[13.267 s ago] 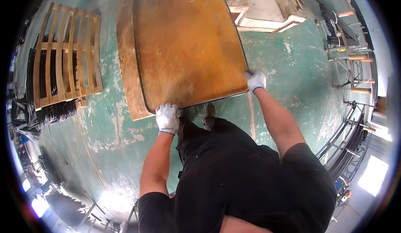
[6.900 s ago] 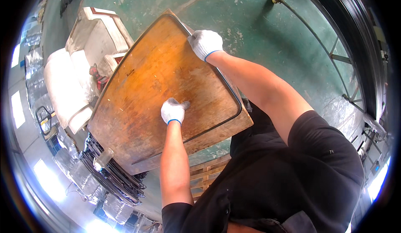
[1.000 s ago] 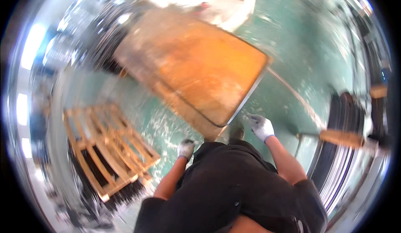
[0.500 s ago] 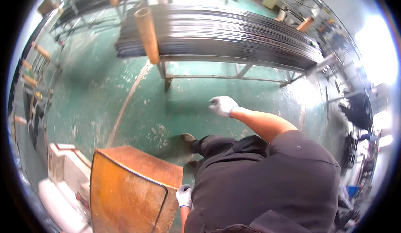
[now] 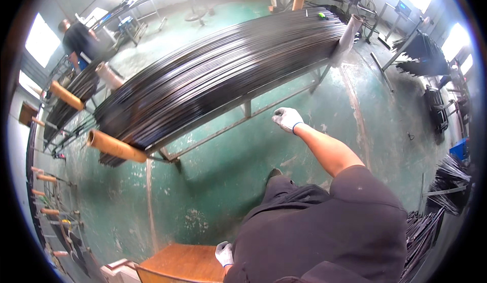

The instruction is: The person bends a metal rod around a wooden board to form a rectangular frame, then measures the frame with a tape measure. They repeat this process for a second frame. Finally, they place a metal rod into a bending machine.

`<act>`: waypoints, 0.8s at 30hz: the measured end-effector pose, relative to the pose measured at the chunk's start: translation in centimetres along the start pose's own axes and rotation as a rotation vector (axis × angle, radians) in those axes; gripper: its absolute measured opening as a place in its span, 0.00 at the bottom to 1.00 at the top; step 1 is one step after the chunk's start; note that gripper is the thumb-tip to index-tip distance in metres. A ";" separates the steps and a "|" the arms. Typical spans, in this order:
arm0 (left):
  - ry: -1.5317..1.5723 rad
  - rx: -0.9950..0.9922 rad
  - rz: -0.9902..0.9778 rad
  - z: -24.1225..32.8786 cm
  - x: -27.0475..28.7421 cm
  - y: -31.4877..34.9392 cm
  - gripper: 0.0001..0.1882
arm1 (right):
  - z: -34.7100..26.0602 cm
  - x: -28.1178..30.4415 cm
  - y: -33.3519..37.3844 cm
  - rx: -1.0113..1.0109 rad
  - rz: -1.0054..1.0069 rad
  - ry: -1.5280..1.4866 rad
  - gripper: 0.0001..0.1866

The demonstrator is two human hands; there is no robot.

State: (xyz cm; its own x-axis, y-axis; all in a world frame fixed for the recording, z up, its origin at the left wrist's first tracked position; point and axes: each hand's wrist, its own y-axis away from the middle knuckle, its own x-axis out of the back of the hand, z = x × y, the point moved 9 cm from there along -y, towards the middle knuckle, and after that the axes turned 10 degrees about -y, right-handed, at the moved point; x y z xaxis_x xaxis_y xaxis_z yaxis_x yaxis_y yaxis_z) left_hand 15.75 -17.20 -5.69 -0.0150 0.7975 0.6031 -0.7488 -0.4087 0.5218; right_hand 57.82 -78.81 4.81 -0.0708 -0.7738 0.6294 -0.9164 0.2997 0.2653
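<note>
My right hand (image 5: 286, 119), in a white knitted glove with a blue cuff edge, is held out in front of me above the floor. Its fingers are curled in, and nothing shows in them. Ahead of it lies a long bundle of thin dark metal rods (image 5: 223, 62) on a metal rack, apart from the hand. Low by my side, my gloved left hand (image 5: 223, 253) is loosely closed beside a brown wooden piece of furniture (image 5: 182, 260). Whether it touches the wood I cannot tell.
Brown tube-covered posts (image 5: 116, 146) stand at the rack's corners, one wrapped in clear film (image 5: 347, 40). Another person (image 5: 78, 39) is at the far left. More dark rods (image 5: 421, 54) stand at the right. The green floor (image 5: 213, 191) has worn patches.
My view has turned to the right and moved closer to the rack. The wooden furniture has slid down toward the lower edge. Both hands stay curled.
</note>
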 end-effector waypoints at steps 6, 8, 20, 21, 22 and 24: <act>0.001 0.006 -0.110 16.7 -12.0 -5.7 0.12 | 6.4 13.6 -12.3 -0.080 0.140 -0.015 0.27; -0.141 -0.230 -0.114 25.8 -15.2 -8.3 0.12 | 6.7 17.4 -16.4 -0.051 0.181 0.053 0.26; -0.339 -0.235 -0.360 49.6 -36.2 -27.3 0.11 | 13.8 40.1 -34.5 -0.177 0.416 -0.101 0.31; -0.298 -0.228 -0.396 53.8 -37.6 -26.4 0.11 | 14.7 42.1 -35.7 -0.210 0.435 -0.106 0.30; -0.261 -0.206 -0.416 57.2 -38.7 -25.7 0.10 | 15.4 44.2 -37.2 -0.232 0.457 -0.112 0.30; -0.164 -0.138 -0.422 60.2 -41.2 -26.4 0.10 | 17.2 47.2 -40.9 -0.257 0.481 -0.125 0.30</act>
State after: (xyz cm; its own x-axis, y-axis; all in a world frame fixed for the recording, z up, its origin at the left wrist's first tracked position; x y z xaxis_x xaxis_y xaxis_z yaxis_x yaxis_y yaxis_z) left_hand 76.05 -66.00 -8.04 0.4066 0.7958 0.4487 -0.7480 0.0081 0.6636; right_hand 85.16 -137.14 11.09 -0.5180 -0.5721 0.6359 -0.6448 0.7496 0.1491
